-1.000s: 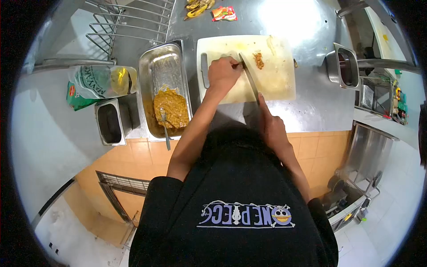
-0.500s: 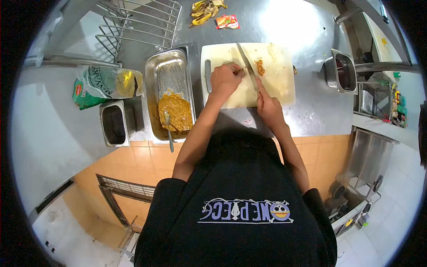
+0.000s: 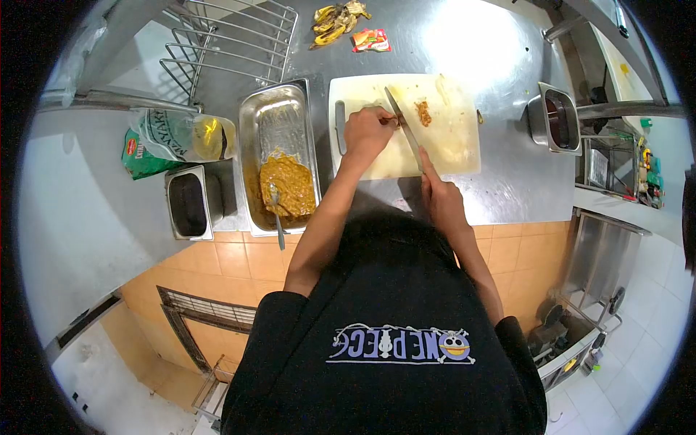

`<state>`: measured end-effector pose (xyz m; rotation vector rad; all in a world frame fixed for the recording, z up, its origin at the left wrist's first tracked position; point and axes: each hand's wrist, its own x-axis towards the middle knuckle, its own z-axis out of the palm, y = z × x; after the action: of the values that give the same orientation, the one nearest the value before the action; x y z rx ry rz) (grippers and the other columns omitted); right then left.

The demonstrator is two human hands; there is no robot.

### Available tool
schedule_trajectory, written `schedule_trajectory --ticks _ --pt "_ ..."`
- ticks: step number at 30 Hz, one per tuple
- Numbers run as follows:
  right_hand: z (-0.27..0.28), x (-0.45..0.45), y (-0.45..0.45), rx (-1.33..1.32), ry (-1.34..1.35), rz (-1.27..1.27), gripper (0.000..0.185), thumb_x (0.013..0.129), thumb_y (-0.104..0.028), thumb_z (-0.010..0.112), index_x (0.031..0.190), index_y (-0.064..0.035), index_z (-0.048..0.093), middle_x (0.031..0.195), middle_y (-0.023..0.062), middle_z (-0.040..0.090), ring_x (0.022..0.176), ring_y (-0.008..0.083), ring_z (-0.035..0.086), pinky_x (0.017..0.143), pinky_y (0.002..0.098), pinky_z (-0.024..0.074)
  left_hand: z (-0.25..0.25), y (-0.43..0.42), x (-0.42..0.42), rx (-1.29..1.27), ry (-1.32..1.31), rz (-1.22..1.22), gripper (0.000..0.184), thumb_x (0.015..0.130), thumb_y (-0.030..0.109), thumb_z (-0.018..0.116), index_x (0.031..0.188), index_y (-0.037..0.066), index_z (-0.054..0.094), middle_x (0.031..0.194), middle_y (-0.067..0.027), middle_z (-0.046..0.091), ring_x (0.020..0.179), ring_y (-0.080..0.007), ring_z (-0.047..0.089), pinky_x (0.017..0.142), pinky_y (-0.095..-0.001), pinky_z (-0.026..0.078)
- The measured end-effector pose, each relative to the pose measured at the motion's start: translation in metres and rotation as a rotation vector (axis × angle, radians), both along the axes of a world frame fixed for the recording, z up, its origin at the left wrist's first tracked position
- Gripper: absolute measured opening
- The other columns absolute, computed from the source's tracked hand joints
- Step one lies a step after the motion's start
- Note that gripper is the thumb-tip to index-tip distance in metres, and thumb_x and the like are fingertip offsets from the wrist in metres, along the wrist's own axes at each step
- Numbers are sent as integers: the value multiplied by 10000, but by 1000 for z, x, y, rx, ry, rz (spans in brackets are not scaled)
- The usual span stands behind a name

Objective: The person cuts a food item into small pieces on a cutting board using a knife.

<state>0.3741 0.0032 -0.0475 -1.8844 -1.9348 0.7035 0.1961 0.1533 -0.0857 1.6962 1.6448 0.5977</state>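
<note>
My right hand (image 3: 441,196) is closed round the handle of a kitchen knife (image 3: 407,131), its blade slanting up and left over the white cutting board (image 3: 457,148). My left hand (image 3: 369,134) is closed at the left side of the blade, fingertips curled on a small brown piece (image 3: 396,121) too small to name. Chopped brown bits (image 3: 423,113) lie in a little pile to the right of the blade. Left of the board, a steel pan (image 3: 250,123) holds a lumpy orange-brown mash (image 3: 290,185) with a spoon (image 3: 279,228) standing in it.
Banana peels (image 3: 337,23) and a red packet (image 3: 371,40) lie behind the board. A wire rack (image 3: 232,45), plastic bags (image 3: 177,138) and a small steel container (image 3: 210,196) stand left. Another steel container (image 3: 540,119) is at the right edge.
The knife tip has swung slightly left and down, closer to my left fingertips. My right hand has lowered a little. The whole view has shifted slightly.
</note>
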Motion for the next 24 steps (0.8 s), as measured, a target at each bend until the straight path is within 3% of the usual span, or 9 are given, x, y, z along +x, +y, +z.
schedule_trajectory --ticks 10,13,15,18,24 --pt "-7 -9 -5 2 -78 -8 707 1026 -120 580 1669 -259 321 622 218 636 546 424 641 551 537 508 3 2 0 -41 18 1 256 874 310 812 1006 92 824 885 -95 807 731 -221 783 754 -347 602" --pt "-13 -12 -7 -12 -159 -6 736 1006 -113 602 1670 -258 320 605 195 630 522 398 633 530 523 507 0 1 1 58 64 5 240 876 292 797 997 87 825 879 -105 804 731 -237 781 766 -356 606" --pt "-16 -12 -8 37 -151 -5 719 1013 -112 597 1668 -243 330 590 187 621 507 393 622 518 515 501 -2 5 0 -112 -29 10 244 848 307 807 1019 135 830 989 -101 806 930 -303 774 862 -412 604" --pt "-17 -12 -7 41 -127 0 702 1021 -104 589 1666 -220 337 589 189 618 509 399 619 519 514 502 -5 4 0 -26 -6 -3 248 862 290 791 1002 89 828 921 -126 803 812 -278 785 793 -379 610" --pt "-13 -16 -5 50 -115 -14 641 1049 -120 559 1655 -190 362 589 205 611 515 408 612 529 513 503 -2 2 3 39 41 31 248 864 283 793 1003 81 828 874 -114 801 751 -258 780 779 -366 608"
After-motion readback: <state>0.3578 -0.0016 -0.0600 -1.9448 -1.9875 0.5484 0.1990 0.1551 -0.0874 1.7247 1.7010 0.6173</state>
